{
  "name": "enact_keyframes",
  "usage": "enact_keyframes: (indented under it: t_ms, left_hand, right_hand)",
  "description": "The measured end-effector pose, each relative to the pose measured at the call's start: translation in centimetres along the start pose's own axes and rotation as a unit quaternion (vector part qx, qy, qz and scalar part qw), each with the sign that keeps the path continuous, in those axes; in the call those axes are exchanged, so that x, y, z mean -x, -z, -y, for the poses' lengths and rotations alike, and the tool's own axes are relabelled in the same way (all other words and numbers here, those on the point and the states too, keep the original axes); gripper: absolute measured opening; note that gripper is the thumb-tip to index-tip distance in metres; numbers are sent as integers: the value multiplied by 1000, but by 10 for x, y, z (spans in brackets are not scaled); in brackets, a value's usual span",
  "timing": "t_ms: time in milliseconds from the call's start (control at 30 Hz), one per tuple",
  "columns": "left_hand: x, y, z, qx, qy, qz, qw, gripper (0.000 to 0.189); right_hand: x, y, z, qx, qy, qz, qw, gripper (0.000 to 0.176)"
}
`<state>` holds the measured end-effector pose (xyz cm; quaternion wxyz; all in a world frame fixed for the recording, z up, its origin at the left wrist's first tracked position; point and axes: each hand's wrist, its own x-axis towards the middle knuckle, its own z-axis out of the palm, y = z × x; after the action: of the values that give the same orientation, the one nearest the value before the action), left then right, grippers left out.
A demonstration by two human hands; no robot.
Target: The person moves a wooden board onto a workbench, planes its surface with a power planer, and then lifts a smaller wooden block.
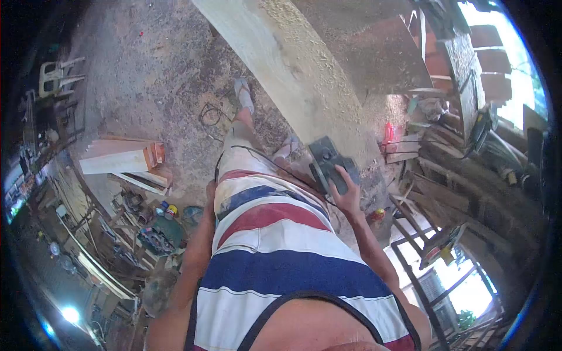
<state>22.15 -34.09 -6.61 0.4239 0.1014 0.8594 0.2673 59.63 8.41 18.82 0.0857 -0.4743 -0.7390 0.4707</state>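
Note:
A dark power tool (332,159), which looks like a hand planer, rests on the near end of a long, wide wooden board (281,70). My right hand (346,190) is closed on the tool's handle. Pale shavings lie along the board's right side. A dark cord runs from the tool's area across the front of my legs. My left hand (212,190) hangs beside my left hip, and its fingers are mostly hidden against my clothes.
Stacked wood pieces (126,157) lie on the floor at left. A loose cord (213,114) is near my foot. A red object (389,133) and another power tool (483,130) sit among timber at right. A plastic chair (54,79) stands far left.

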Motion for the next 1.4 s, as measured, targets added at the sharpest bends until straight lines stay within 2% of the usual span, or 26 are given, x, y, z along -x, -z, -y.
enact_keyframes:
  t_ms: [33,67,100,167,233,300,333,367,400,433,500,567,667,767,867,933,967,1033,1067,1100,1233,1400]
  left_hand:
    - [-2,3,-5,10,-7,-2,1000,81]
    - [-10,11,-11,-27,35,3,999,77]
    - [-14,22,-33,-63,76,10,995,73]
    - [-23,36,-61,-67,93,18,993,67]
    - [-41,43,-80,6,44,33,998,63]
    - [-44,59,-117,-21,-5,22,1000,61]
    - [-57,67,-129,14,50,43,998,60]
    - [-64,80,-136,39,112,68,991,59]
    - [-68,91,-146,33,107,77,991,57]
    - [-71,97,-155,34,102,82,991,56]
    - [-74,105,-159,42,89,67,993,54]
    - [-87,118,-160,62,59,24,996,55]
    - [-117,144,-151,4,101,21,995,52]
    - [-118,152,-144,29,101,76,992,47]
    - [-100,113,-131,29,99,36,994,45]
    - [-60,73,-125,12,49,53,997,44]
    - [-30,47,-138,-24,27,56,998,43]
    - [28,8,-171,-98,-11,55,994,42]
    - [48,-6,-175,-138,-30,57,988,42]
    - [59,-15,-167,-163,-44,57,984,42]
    - [90,-27,-138,-225,-81,53,969,41]
    - [84,-24,-138,-250,-76,19,965,40]
  right_hand:
    - [11,0,-2,-11,-16,3,1000,59]
    - [14,-5,-6,-7,-2,-7,1000,57]
    - [4,-10,-3,-4,10,-17,1000,56]
    - [-27,-21,17,-8,12,-30,999,54]
    - [-74,-31,53,-18,-7,-23,1000,54]
    - [-125,-35,92,-30,-40,32,998,56]
    - [-152,-56,91,-18,-1,-4,1000,58]
    - [-183,-69,106,15,-8,-7,1000,58]
    - [-211,-62,141,1,-53,39,998,59]
    - [-239,-69,155,-17,-20,30,999,61]
    - [-294,-93,172,-35,32,-15,999,53]
    - [-336,-110,187,-43,12,5,999,49]
    - [-325,-95,186,-47,25,2,999,47]
    - [-263,-62,148,-42,19,12,999,39]
    - [-163,-28,62,-15,26,-4,1000,57]
    - [-79,19,21,11,-49,17,999,59]
    - [-38,31,-7,48,-32,-23,998,59]
    - [32,61,-57,-18,-20,-38,999,60]
    - [61,80,-66,3,-67,-11,998,60]
    - [86,88,-88,2,-34,-33,999,59]
    - [80,81,-102,-21,14,-72,997,60]
    - [-3,62,-47,-15,-52,-23,998,54]
